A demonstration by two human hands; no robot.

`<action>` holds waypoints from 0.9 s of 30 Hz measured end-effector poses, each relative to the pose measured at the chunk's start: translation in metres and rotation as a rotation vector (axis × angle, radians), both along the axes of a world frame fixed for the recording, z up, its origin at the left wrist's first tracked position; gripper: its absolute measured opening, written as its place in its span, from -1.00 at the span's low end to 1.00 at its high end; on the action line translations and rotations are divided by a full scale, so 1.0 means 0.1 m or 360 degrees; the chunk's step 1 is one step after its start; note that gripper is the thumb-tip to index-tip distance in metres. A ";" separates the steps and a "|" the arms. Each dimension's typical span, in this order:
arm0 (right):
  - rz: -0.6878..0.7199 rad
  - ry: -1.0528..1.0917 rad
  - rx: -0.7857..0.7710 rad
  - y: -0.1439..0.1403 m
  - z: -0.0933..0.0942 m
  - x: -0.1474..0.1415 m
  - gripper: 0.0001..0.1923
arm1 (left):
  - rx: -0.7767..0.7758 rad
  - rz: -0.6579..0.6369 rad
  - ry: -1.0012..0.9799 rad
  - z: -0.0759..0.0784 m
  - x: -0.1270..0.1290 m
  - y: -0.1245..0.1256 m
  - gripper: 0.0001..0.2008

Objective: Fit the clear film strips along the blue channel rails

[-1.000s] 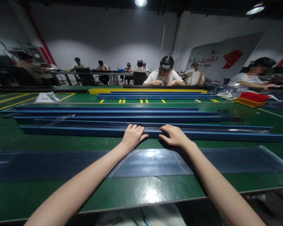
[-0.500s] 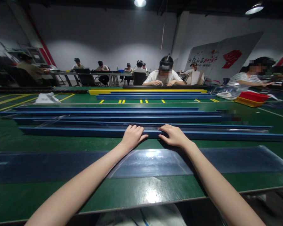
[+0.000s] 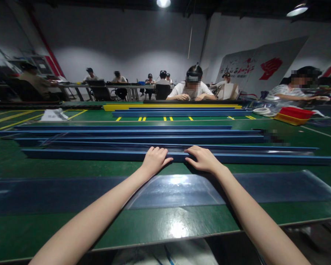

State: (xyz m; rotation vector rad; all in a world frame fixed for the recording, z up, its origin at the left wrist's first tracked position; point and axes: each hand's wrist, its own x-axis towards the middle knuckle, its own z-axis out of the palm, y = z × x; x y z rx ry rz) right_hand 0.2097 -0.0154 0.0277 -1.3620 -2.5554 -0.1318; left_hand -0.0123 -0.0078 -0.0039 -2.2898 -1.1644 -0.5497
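Note:
A long blue channel strip [image 3: 253, 159] lies crosswise on the green table, with clear film showing inside its trough. My left hand [image 3: 155, 159] grips the near wall of this strip just left of its middle, fingers over the top edge and thumb along the front. A short gap away, my right hand [image 3: 201, 158] holds the same wall in the same manner, thumb on the near face. The fingertips are partly hidden behind the wall. Nearer to me, a long clear plastic sheet [image 3: 278, 187] lies flat under my forearms.
More blue channel strips [image 3: 143, 140] lie just beyond. Farther back are a yellow strip [image 3: 171, 107], a crumpled white bag [image 3: 54, 115] and a red bin [image 3: 294, 115]. A co-worker [image 3: 192, 86] sits across the table. Its near edge [image 3: 143, 243] runs below my arms.
My hands and the strip they hold stay in place. At the right end of the blue strips beyond, a dark, blurred shape has shifted slightly.

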 end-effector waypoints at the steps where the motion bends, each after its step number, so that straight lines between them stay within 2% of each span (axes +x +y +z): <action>1: 0.0000 -0.0002 0.0006 0.00 0.00 0.00 -0.68 | -0.0001 0.0000 0.0000 0.00 0.00 0.00 -0.66; 27: 0.0034 0.0048 -0.0021 0.01 -0.01 0.00 -0.64 | -0.0079 0.0004 -0.0016 0.03 0.01 -0.02 -0.67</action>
